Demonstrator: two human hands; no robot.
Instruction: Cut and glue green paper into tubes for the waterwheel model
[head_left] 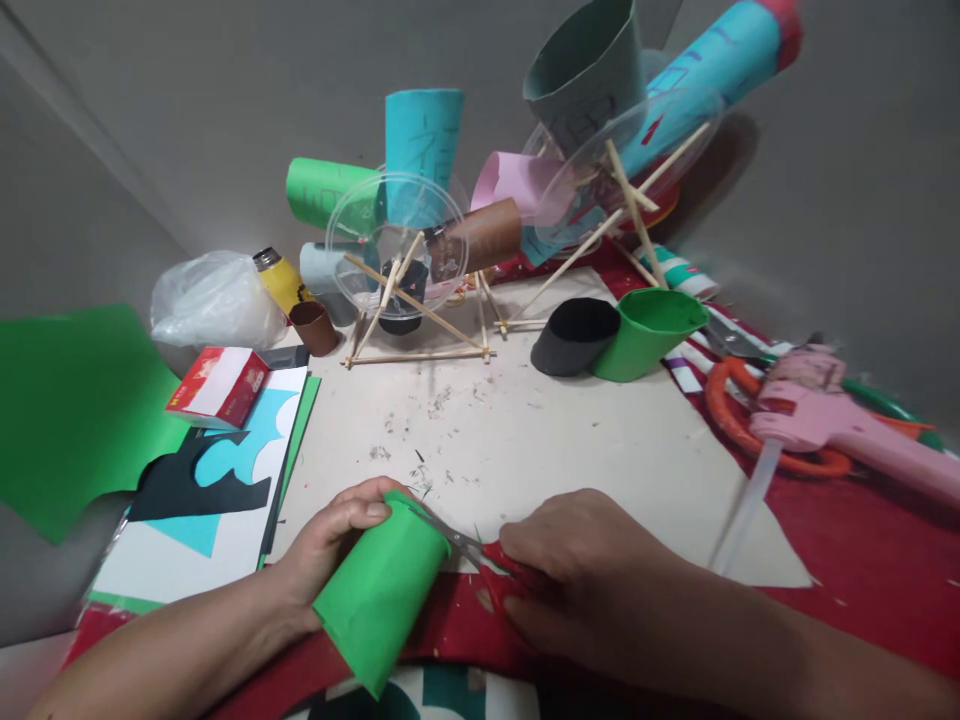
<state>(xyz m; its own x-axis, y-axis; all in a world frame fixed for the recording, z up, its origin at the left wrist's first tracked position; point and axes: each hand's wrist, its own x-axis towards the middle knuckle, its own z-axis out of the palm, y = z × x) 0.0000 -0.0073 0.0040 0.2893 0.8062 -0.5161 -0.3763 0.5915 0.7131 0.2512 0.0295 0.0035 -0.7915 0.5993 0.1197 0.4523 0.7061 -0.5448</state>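
My left hand (330, 535) grips a green paper tube (386, 600), which is tilted at the front edge of the white board (637, 520). In my right hand (577, 560) is a pair of scissors (495, 560) with red handles. Their blades meet the upper end of the tube, and the tips are partly hidden against the paper. Small dark scraps lie on the board beyond my hands. Farther back, a black paper tube (574, 338) and another green tube (651, 335) stand side by side, touching.
A stick-framed wheel (405, 285) with coloured tubes stands behind; a second stick frame (630, 200) is at right. Cut paper sheets (202, 490) and a red box (219, 388) lie left. A pink glue gun (840, 410) and an orange ring (731, 425) sit right.
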